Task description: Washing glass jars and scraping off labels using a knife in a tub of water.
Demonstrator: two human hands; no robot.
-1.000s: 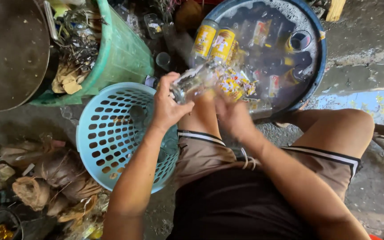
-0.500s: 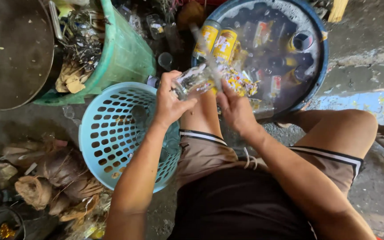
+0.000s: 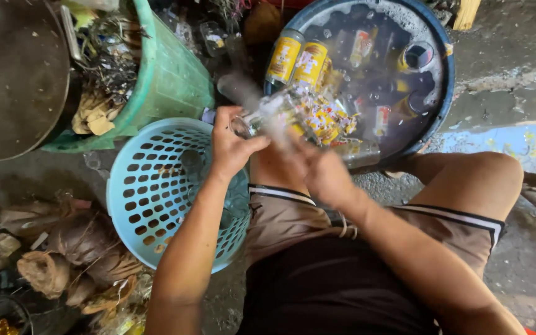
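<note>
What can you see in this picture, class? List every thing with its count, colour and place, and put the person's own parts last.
Glass bottle: one, clear with a yellow and red label, held in both hands between basket and tub; blurred.
Laundry-style basket: one, light blue, perforated, below the left hand.
Round tub: one, blue-rimmed, filled with water, top right.
Floating bottles: two plain yellow-labelled ones at the tub's left edge; more lie in the water, count unclear.
Green bin: one, top left, stuffed with scraps.
Metal lid: one, dark grey, far left.
Brown husks: a heap, bottom left.
Shorts: one pair, brown with striped trim.
Left hand: gripping the bottle's neck end.
Right hand: at the bottle's body.
</note>
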